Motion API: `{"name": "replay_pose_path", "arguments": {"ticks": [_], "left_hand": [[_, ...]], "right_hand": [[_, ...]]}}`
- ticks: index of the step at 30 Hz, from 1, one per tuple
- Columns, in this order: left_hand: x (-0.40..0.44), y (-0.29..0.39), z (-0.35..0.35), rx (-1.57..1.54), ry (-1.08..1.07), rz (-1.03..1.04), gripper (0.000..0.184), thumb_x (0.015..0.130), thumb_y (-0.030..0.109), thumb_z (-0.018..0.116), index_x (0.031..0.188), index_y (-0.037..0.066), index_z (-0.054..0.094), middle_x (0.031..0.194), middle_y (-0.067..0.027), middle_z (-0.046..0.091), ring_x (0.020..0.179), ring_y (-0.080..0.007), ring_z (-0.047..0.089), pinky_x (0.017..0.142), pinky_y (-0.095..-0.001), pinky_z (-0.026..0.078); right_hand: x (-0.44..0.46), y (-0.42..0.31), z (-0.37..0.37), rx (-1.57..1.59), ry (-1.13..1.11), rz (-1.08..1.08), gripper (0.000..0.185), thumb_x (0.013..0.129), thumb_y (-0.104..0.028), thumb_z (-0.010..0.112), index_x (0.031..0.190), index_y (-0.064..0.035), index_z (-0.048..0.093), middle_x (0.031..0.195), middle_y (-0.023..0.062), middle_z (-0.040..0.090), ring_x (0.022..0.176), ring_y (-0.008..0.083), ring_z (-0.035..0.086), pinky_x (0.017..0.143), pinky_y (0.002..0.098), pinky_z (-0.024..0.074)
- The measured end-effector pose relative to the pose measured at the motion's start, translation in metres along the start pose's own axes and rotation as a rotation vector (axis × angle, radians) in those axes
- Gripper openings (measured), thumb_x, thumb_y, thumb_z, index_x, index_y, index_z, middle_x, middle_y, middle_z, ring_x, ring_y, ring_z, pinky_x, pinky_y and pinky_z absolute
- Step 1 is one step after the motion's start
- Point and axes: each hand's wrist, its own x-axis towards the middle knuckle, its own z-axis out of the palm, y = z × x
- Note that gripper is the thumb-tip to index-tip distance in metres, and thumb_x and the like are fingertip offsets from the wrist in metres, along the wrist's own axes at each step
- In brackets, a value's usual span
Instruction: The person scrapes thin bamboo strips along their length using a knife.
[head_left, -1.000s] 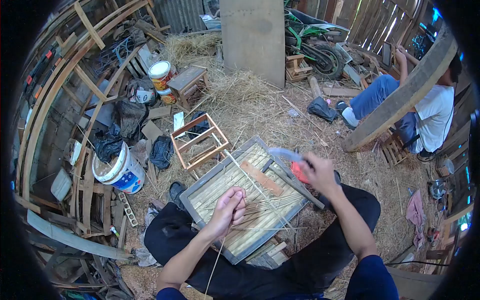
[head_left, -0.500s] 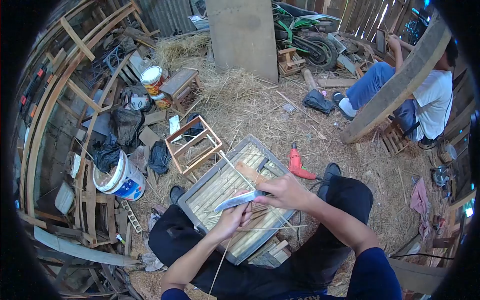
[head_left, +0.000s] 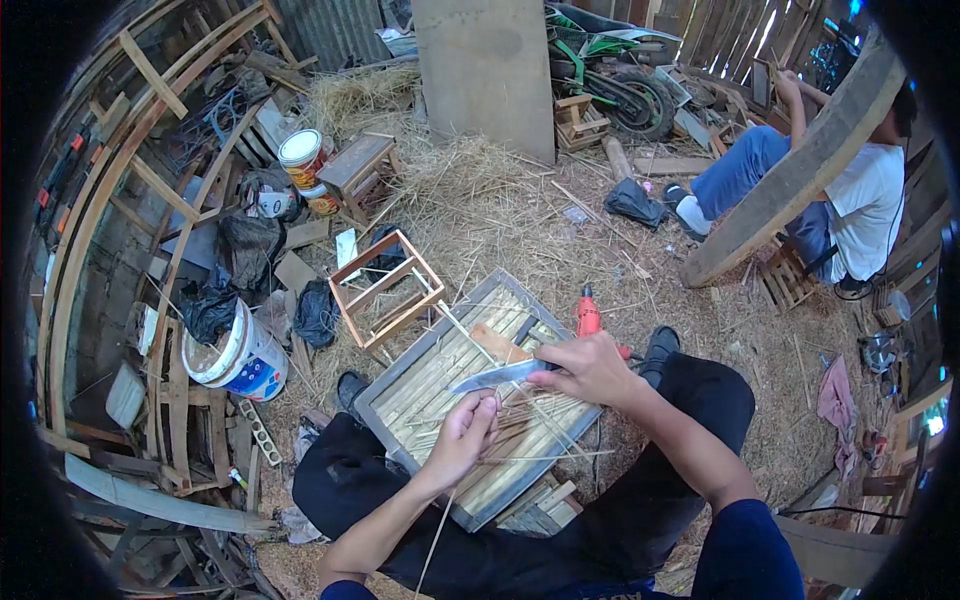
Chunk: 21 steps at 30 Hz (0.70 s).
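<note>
My right hand (head_left: 590, 368) is closed on the dark handle of a knife (head_left: 497, 377), whose blade points left just above my left hand. My left hand (head_left: 462, 435) is pinched round a thin strip (head_left: 436, 545) that hangs down over my lap. Beneath both hands lies a framed slatted board (head_left: 400, 385) with several thin strips (head_left: 520, 425) scattered on it. A flat brown piece of wood (head_left: 498, 345) rests near the board's far side.
A red drill (head_left: 588, 315) lies beyond the board's right side. A small wooden frame (head_left: 388, 290) and a white bucket (head_left: 250, 360) are at the left. At the right, a person (head_left: 865, 215) sits behind a slanting post (head_left: 800, 170). A motorbike (head_left: 630, 95) stands at the back.
The knife came from the right to my left hand, then rose slightly off it to the right. The view shifted, and the drill came into fuller sight.
</note>
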Motion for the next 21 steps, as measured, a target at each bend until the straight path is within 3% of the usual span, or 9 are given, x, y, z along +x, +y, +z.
{"name": "replay_pose_path", "arguments": {"ticks": [3, 6, 8, 11, 21], "left_hand": [[0.002, -0.006, -0.001, 0.113, 0.035, 0.065, 0.019, 0.105, 0.022, 0.045, 0.104, 0.005, 0.053, 0.069, 0.0047, 0.043, 0.053, -0.0025, 0.034, 0.046, -0.0217, 0.025], [-0.003, -0.009, -0.005, 0.374, 0.075, 0.25, 0.02, 0.105, 0.023, 0.045, 0.105, 0.005, 0.053, 0.068, 0.0049, 0.042, 0.053, -0.0023, 0.034, 0.047, -0.0209, 0.027], [-0.015, -0.003, -0.003, 0.275, 0.06, 0.167, 0.02, 0.105, 0.024, 0.045, 0.107, 0.006, 0.053, 0.068, 0.005, 0.041, 0.053, -0.0022, 0.033, 0.047, -0.0207, 0.027], [-0.014, 0.002, -0.012, 0.143, 0.055, 0.08, 0.02, 0.105, 0.024, 0.044, 0.11, 0.006, 0.052, 0.068, 0.0052, 0.041, 0.052, -0.002, 0.033, 0.046, -0.0206, 0.028], [0.01, 0.007, -0.006, 0.054, 0.061, 0.054, 0.015, 0.103, 0.018, 0.048, 0.116, 0.009, 0.049, 0.068, 0.0031, 0.044, 0.047, -0.0025, 0.033, 0.041, -0.02, 0.028]], "right_hand": [[-0.002, 0.007, 0.001, -0.042, 0.01, 0.002, 0.026, 0.089, -0.039, 0.067, 0.086, -0.0133, 0.064, 0.06, 0.008, 0.06, 0.053, 0.0251, 0.063, 0.047, 0.038, 0.0447], [-0.009, 0.023, -0.006, -0.099, 0.097, 0.17, 0.025, 0.09, -0.037, 0.066, 0.089, -0.0126, 0.065, 0.062, 0.0091, 0.062, 0.054, 0.0252, 0.063, 0.049, 0.0382, 0.0458], [-0.01, 0.05, -0.028, -0.193, 0.225, 0.395, 0.024, 0.091, -0.036, 0.065, 0.092, -0.0119, 0.065, 0.064, 0.0101, 0.064, 0.054, 0.0252, 0.063, 0.05, 0.0383, 0.0466], [-0.016, 0.05, -0.049, -0.201, 0.227, 0.417, 0.023, 0.089, -0.033, 0.066, 0.097, -0.0115, 0.067, 0.068, 0.0089, 0.066, 0.055, 0.0234, 0.064, 0.051, 0.0368, 0.048], [-0.005, -0.004, -0.004, 0.046, -0.012, -0.076, 0.029, 0.084, -0.035, 0.072, 0.094, -0.0083, 0.065, 0.067, 0.0086, 0.062, 0.057, 0.026, 0.063, 0.052, 0.0363, 0.0473]]}}
